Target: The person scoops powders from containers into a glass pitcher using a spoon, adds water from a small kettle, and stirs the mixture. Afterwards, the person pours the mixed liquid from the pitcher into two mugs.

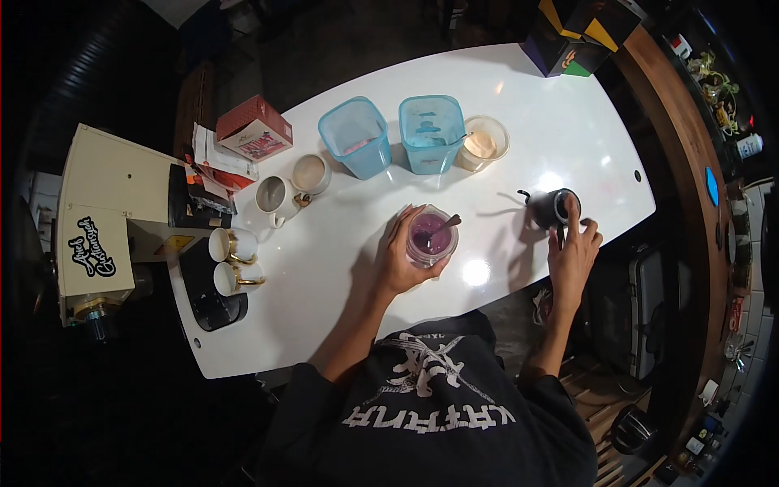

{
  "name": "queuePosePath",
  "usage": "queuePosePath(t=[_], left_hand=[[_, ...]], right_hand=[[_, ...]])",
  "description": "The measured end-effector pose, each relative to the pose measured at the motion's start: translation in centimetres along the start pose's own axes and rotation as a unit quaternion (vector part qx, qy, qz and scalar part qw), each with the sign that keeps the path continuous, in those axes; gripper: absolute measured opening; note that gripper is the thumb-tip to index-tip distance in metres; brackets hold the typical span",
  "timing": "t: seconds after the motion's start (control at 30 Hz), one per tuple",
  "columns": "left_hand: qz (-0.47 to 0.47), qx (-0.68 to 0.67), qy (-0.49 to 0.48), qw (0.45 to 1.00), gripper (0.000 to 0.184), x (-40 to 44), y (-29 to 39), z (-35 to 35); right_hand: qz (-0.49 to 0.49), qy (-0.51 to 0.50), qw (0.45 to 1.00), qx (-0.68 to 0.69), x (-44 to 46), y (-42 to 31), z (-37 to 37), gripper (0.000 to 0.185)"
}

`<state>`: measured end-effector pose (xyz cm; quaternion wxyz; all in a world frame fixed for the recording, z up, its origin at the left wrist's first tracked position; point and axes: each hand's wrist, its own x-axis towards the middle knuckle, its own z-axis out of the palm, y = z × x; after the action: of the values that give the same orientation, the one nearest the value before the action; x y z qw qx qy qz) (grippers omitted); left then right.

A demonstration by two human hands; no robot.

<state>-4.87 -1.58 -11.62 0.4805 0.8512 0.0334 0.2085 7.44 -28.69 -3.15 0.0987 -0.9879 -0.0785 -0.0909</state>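
My left hand (408, 261) is wrapped around a clear glass cup (423, 256) near the table's front edge. Purple contents (438, 241) show inside it, and a spoon (451, 221) leans against the rim. To the right, my right hand (574, 251) grips a small black gooseneck kettle (542, 211) on its handle side, one finger stretched over the top. The thin spout points left, towards the cup. The kettle appears to stand on the table; its base is partly hidden.
Two blue plastic containers (372, 157) (426, 162) and a tub of pale powder (493, 154) stand beyond the cup. Mugs (274, 197), a red box (264, 134) and a cream-coloured grinder-like machine (105, 187) are at left. A dark box (560, 53) sits at the white table's (324, 300) far end.
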Motion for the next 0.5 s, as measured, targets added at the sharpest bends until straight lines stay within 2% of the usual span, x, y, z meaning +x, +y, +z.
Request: queuePosePath(t=[0.03,0.07,0.13,0.23,0.33,0.47,0.5], left_hand=[[0.006,0.006,0.001,1.000,0.093,0.0,0.0,0.0],[0.008,0.005,0.001,1.000,0.093,0.1,0.0,0.0],[0.014,0.023,-0.018,0.999,0.097,0.0,0.1,-0.2],[0.016,0.012,-0.008,1.000,0.096,0.0,0.3,-0.3],[0.020,0.010,-0.008,1.000,0.096,0.1,0.2,-0.2],[0.026,0.029,-0.009,0.999,0.095,0.2,0.2,-0.4],[0.020,0.026,-0.006,0.999,0.096,0.1,0.2,-0.3]], right_hand=[[0.024,-0.067,0.997,-0.042,0.0,0.5,-0.3,0.089],[0.024,-0.065,0.997,-0.043,-0.1,1.4,0.3,0.089],[0.010,-0.112,0.991,0.074,-0.7,3.0,2.7,0.101],[-0.012,-0.058,0.991,0.116,-0.8,3.7,4.9,0.099],[-0.003,-0.050,0.983,0.177,-0.7,3.7,5.5,0.093],[-0.051,-0.011,0.969,0.243,-0.9,1.2,2.7,0.095],[-0.046,-0.011,0.956,0.288,-0.9,0.2,1.4,0.090]])
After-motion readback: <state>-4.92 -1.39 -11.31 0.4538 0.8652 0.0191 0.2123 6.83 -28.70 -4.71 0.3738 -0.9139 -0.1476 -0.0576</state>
